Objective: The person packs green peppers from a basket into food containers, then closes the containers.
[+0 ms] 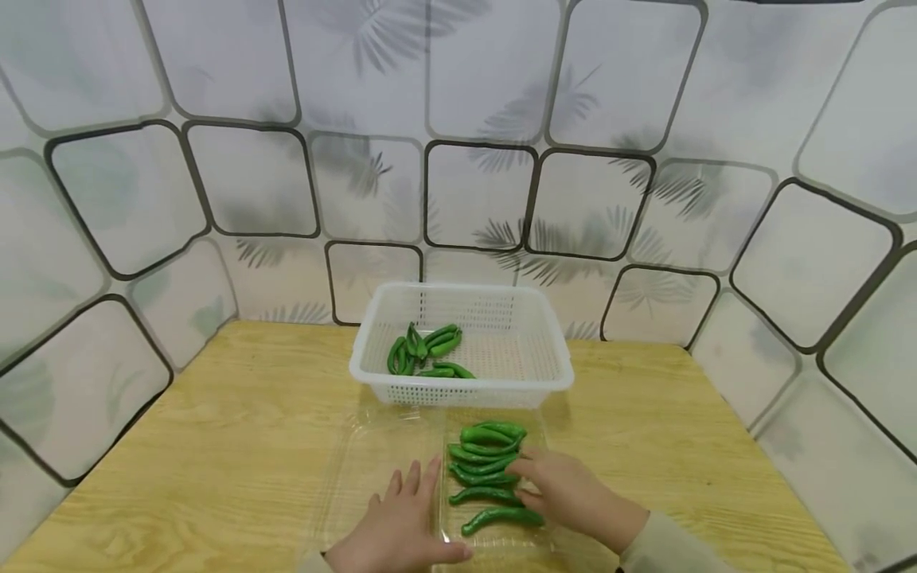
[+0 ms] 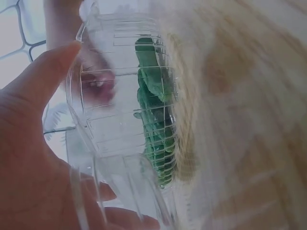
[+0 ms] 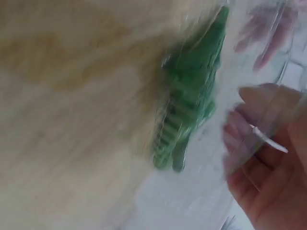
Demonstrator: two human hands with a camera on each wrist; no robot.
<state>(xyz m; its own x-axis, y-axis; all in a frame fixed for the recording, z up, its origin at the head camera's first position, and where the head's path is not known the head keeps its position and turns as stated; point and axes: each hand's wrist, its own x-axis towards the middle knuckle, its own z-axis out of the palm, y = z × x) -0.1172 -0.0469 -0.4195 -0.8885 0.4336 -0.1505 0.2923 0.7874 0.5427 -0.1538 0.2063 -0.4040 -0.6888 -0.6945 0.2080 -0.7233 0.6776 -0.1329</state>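
A clear plastic clamshell box (image 1: 380, 446) lies unfolded on the table, its two halves side by side. Several green chili peppers (image 1: 501, 516) lie crosswise in a column in its right half. My left hand (image 1: 401, 517) rests over the middle fold with fingers spread, the thumb reaching to the near edge of the right half. In the left wrist view its thumb is by the clear wall and other fingers show through the plastic. My right hand (image 1: 573, 493) is at the right side of the box, loosely bent fingertips at the ends of the middle peppers.
A white perforated plastic basket (image 1: 458, 390) stands just behind the box, with more green peppers (image 1: 423, 346) gathered in its left part. The wooden table (image 1: 215, 430) is bordered by patterned fabric walls (image 1: 372, 199) at the back and both sides.
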